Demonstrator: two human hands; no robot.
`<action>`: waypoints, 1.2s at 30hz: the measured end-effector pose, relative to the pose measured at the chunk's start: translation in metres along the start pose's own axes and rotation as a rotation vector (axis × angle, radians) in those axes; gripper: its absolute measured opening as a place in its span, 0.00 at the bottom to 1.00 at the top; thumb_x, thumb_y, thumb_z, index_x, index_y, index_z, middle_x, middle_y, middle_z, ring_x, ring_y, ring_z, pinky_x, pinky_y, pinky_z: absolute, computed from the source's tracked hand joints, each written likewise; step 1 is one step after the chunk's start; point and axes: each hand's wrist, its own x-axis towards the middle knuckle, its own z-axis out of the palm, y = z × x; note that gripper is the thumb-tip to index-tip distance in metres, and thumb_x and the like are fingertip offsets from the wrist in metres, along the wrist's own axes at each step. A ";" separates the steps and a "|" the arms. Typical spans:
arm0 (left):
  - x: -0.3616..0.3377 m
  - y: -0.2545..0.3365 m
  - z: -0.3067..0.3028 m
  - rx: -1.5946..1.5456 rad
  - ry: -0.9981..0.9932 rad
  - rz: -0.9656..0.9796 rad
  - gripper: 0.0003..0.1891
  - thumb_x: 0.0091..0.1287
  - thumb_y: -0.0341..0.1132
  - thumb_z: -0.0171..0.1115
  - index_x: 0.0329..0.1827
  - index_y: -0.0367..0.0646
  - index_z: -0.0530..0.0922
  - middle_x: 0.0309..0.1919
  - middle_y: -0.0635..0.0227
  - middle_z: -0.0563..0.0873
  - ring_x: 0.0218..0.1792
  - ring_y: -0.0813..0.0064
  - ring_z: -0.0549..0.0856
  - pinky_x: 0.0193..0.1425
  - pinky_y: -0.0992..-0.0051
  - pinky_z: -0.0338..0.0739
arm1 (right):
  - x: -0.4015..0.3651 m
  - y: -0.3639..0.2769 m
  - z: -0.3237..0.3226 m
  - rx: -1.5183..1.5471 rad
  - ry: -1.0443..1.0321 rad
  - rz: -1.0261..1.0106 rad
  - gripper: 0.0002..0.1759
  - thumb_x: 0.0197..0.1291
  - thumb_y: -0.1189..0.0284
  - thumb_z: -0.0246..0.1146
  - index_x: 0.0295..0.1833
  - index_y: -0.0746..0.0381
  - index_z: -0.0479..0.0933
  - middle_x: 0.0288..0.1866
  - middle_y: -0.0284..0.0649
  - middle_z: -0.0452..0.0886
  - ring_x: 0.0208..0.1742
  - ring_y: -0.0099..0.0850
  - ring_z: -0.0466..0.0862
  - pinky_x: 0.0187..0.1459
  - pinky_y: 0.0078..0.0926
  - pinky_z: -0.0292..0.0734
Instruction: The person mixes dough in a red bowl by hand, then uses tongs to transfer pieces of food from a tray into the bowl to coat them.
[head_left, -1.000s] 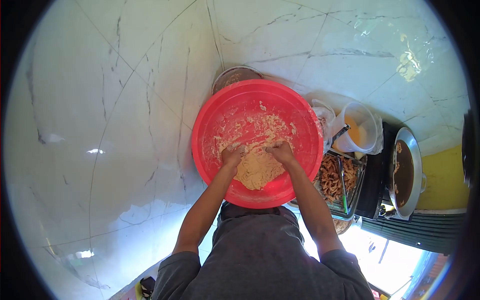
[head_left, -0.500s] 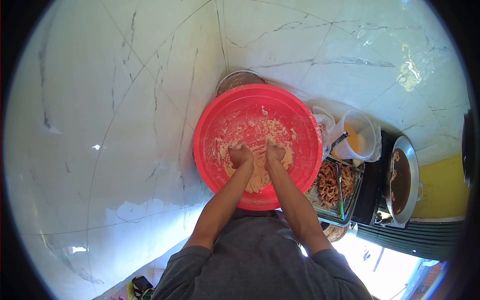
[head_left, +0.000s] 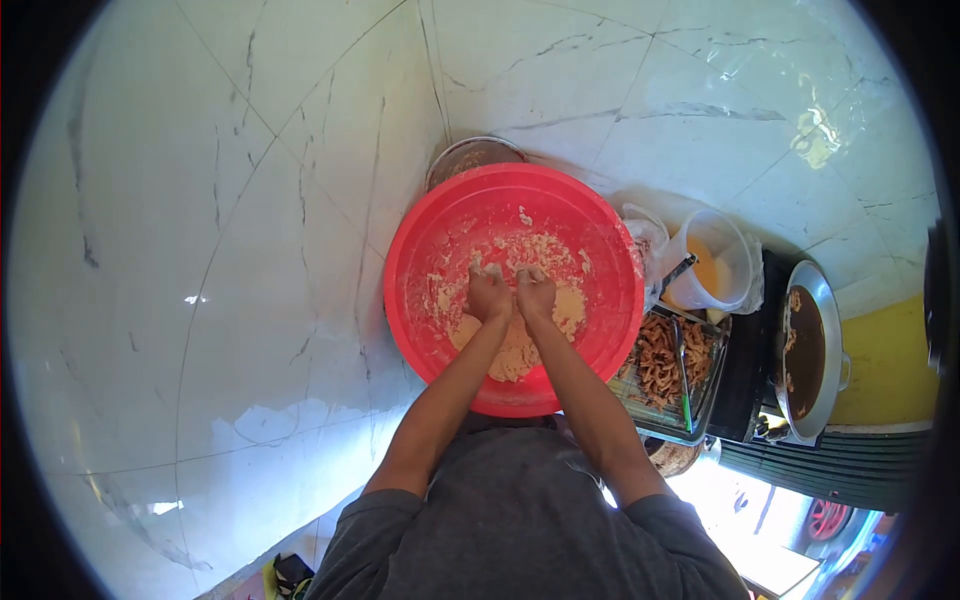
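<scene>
Head view shows the left hand and right hand pressed side by side, touching. Their fingers are curled down into the pale, crumbly dough and are smeared with it. The dough lies in the bottom of a wide red basin, which stands on the white marble floor. A metal bowl peeks out at the basin's far rim. To the right stand a plastic jug of orange liquid and a tray of fried strips. Farther out is a pan of dark oil.
</scene>
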 end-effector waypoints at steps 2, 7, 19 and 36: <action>0.016 -0.020 0.002 0.125 0.000 0.129 0.23 0.56 0.41 0.63 0.55 0.48 0.74 0.41 0.63 0.86 0.46 0.62 0.84 0.59 0.48 0.63 | 0.003 0.000 -0.022 -0.357 -0.174 -0.071 0.09 0.56 0.70 0.59 0.39 0.64 0.79 0.36 0.46 0.83 0.40 0.38 0.82 0.43 0.35 0.75; 0.007 -0.037 -0.045 0.926 -0.709 0.340 0.23 0.52 0.45 0.67 0.51 0.46 0.78 0.46 0.60 0.84 0.51 0.60 0.82 0.62 0.46 0.62 | -0.013 0.001 -0.057 -1.155 -0.603 -0.244 0.14 0.51 0.73 0.59 0.45 0.64 0.78 0.45 0.52 0.81 0.50 0.45 0.81 0.49 0.41 0.77; 0.015 -0.062 -0.046 0.828 -0.722 0.379 0.17 0.56 0.41 0.63 0.47 0.44 0.79 0.45 0.56 0.84 0.47 0.54 0.83 0.53 0.56 0.73 | 0.023 0.024 -0.066 -0.946 -0.765 -0.063 0.16 0.49 0.71 0.63 0.42 0.68 0.77 0.44 0.55 0.81 0.49 0.48 0.81 0.48 0.38 0.77; 0.042 -0.074 -0.028 -0.251 -0.697 -0.070 0.11 0.65 0.32 0.60 0.44 0.32 0.80 0.37 0.67 0.84 0.37 0.79 0.81 0.41 0.78 0.75 | 0.016 -0.009 -0.072 -0.106 -0.718 0.119 0.08 0.43 0.74 0.68 0.27 0.62 0.75 0.25 0.33 0.79 0.29 0.22 0.77 0.33 0.22 0.73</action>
